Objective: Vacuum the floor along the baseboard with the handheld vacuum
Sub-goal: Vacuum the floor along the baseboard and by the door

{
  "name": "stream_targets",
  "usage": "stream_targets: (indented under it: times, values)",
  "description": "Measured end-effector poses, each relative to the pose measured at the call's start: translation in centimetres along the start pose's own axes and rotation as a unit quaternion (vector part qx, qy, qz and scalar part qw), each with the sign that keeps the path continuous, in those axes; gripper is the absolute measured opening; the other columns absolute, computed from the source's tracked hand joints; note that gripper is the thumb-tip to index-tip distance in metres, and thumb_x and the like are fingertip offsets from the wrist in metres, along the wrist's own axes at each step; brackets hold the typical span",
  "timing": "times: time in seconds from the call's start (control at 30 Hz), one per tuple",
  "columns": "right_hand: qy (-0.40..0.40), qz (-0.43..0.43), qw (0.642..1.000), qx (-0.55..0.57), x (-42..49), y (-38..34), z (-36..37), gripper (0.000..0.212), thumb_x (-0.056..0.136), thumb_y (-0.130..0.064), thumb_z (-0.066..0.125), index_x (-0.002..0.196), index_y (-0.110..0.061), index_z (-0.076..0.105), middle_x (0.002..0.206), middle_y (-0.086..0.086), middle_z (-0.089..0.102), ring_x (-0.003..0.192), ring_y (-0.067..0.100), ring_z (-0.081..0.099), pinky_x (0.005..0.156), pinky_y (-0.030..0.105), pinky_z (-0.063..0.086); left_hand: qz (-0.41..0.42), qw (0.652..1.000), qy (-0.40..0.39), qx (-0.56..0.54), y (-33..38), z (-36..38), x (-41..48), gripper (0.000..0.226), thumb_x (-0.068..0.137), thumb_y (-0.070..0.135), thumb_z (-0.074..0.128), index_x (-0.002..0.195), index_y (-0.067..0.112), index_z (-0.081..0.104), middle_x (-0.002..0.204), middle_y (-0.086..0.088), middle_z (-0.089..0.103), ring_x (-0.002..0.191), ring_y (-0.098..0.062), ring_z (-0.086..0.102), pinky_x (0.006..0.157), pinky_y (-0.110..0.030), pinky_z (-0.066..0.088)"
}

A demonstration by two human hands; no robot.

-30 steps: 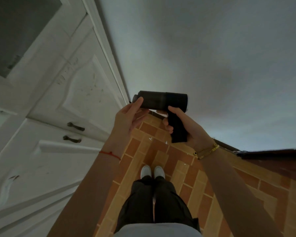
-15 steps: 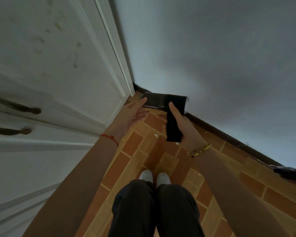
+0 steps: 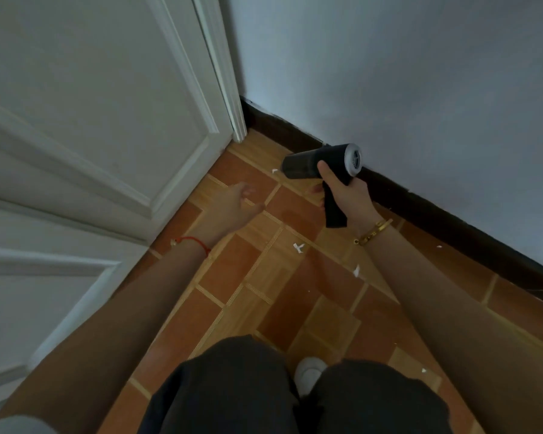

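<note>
The handheld vacuum [image 3: 322, 162] has been released by the left hand [image 3: 232, 205], now spread empty well aside; it is gripped by the right hand [image 3: 347, 195] alone, over the floor [image 3: 264, 277] beside the baseboard [image 3: 436, 211] (scraps [image 3: 298, 247] below the fingers), so sweeping can begin.

White panelled door [image 3: 85, 126] at left, pale grey wall [image 3: 420, 73], white shoe [image 3: 309, 372], dark trousers [image 3: 232, 389]
</note>
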State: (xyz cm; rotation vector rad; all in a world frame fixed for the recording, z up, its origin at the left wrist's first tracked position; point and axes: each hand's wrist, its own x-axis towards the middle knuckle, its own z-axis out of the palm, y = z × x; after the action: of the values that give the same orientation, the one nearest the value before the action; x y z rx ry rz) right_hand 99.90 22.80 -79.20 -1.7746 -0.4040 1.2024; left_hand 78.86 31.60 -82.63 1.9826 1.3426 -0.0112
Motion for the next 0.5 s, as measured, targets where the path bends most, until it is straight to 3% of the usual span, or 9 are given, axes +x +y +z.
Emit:
stream_targets:
  times: [0.07, 0.17, 0.27, 0.37, 0.5]
  values:
    - [0.001, -0.018, 1.000, -0.018, 2.1, 2.0, 0.3, 0.046, 0.086, -0.040, 0.070, 0.105, 0.001, 0.068, 0.080, 0.012, 0.073, 0.054, 0.019, 0.061, 0.057, 0.029, 0.056, 0.015, 0.999, -0.004, 0.038, -2.0, 2.5, 1.1, 0.057, 0.094, 0.040, 0.064, 0.140, 0.010, 0.050, 0.142, -0.010, 0.055, 0.130, -0.025, 0.052, 0.102, -0.031, 0.040]
    - [0.004, -0.040, 0.998, -0.040, 4.8, 4.2, 1.2, 0.039, 0.085, -0.039, 0.071, 0.098, -0.002, 0.068, 0.073, 0.007, 0.072, 0.052, 0.018, 0.061, 0.056, 0.028, 0.054, 0.019, 0.997, -0.012, 0.072, -4.2, 5.7, 2.3, 0.061, 0.096, 0.039, 0.060, 0.146, 0.007, 0.043, 0.148, -0.014, 0.047, 0.137, -0.029, 0.043, 0.110, -0.035, 0.035]
    - [0.025, -0.066, 0.995, -0.071, 7.5, 5.6, 2.3, 0.023, 0.084, -0.039, 0.071, 0.078, -0.020, 0.061, 0.063, -0.006, 0.063, 0.045, 0.001, 0.059, 0.046, 0.011, 0.047, 0.045, 0.994, -0.022, 0.101, -5.9, 8.2, 3.7, 0.067, 0.099, 0.032, 0.058, 0.154, 0.008, 0.029, 0.161, -0.014, 0.031, 0.148, -0.031, 0.027, 0.122, -0.042, 0.022]
    - [0.034, -0.094, 0.990, -0.103, 9.6, 6.2, 3.4, 0.027, 0.085, -0.038, 0.071, 0.070, -0.024, 0.052, 0.059, -0.008, 0.056, 0.035, -0.009, 0.053, 0.035, 0.003, 0.035, 0.031, 0.988, -0.044, 0.147, -7.0, 9.8, 5.0, 0.074, 0.101, 0.031, 0.053, 0.160, 0.013, 0.010, 0.168, -0.009, 0.008, 0.154, -0.033, 0.006, 0.124, -0.056, 0.010]
    - [0.038, -0.135, 0.980, -0.139, 12.1, 6.5, 5.0, 0.026, 0.085, -0.039, 0.070, 0.076, -0.016, 0.062, 0.059, -0.006, 0.063, 0.035, -0.002, 0.056, 0.038, 0.009, 0.042, 0.016, 0.982, -0.062, 0.177, -8.2, 11.4, 6.3, 0.079, 0.101, 0.032, 0.051, 0.160, 0.016, 0.001, 0.169, -0.005, -0.008, 0.154, -0.033, -0.011, 0.121, -0.064, -0.002]
